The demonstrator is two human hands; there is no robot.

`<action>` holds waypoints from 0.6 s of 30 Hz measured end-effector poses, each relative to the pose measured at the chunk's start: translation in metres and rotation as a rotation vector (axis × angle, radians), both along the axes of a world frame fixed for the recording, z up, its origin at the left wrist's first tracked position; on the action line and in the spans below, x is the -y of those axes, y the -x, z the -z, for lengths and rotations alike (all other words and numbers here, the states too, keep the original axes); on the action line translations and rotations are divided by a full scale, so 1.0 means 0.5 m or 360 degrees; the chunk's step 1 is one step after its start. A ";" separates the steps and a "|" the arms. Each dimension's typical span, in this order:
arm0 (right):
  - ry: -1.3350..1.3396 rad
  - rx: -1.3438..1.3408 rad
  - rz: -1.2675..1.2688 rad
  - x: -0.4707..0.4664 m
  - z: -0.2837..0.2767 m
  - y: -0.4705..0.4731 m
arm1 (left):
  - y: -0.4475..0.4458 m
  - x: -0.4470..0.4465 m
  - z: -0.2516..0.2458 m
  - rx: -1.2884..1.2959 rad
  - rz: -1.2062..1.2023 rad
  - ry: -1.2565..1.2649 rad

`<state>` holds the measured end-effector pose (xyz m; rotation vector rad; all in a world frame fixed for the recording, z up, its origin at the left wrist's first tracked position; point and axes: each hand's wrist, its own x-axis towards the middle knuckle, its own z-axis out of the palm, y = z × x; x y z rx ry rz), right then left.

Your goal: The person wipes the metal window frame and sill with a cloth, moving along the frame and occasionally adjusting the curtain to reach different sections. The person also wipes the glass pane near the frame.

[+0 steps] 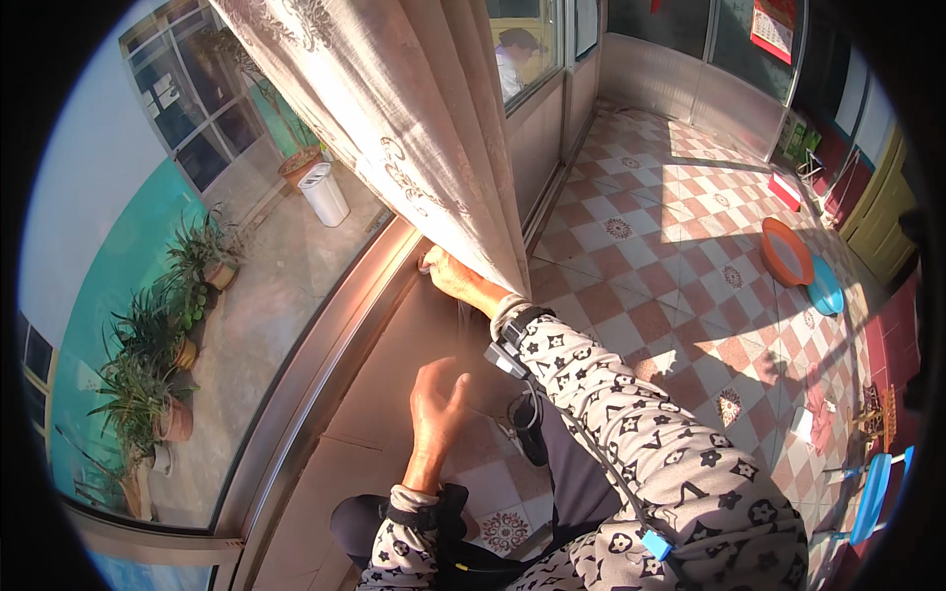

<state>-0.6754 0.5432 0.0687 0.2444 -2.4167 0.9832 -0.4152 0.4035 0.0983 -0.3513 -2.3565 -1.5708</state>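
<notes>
My right hand (457, 279) reaches up to the metal window frame (347, 314), its fingers curled at the inner ledge. Whether something small sits under those fingertips is not clear. A long pale curtain (414, 125) with embroidered scrolls hangs just above and beside this hand, its lower end narrowing near my wrist. Lower down, my left hand (436, 406) hovers in front of the panel (369, 399) below the window. It holds nothing, with thumb and fingers apart. Both wrists wear black straps, and a cable runs along my right sleeve (628, 384).
Beyond the glass stand potted plants (174, 414) and a white bin (324, 196). On the checkered tile floor (591, 244) sit an orange basin (785, 251) and a blue basin (826, 284). A blue stool (872, 499) stands at right. A person (514, 63) shows behind the far window.
</notes>
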 end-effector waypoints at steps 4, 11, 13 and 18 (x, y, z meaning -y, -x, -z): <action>-0.0244 0.0371 -0.0345 0.036 -0.035 -0.058 | 0.016 -0.010 -0.085 -0.0308 -0.0053 -0.0090; -0.0787 0.0759 -0.1163 0.059 -0.111 -0.197 | 0.110 -0.069 -0.293 -0.0756 0.0238 0.0390; -0.0912 0.0838 -0.1358 0.068 -0.132 -0.227 | 0.177 -0.113 -0.325 -0.0982 0.0367 0.0494; -0.1073 0.0862 -0.1818 0.105 -0.122 -0.236 | 0.400 -0.191 -0.357 -0.1436 0.0309 0.1088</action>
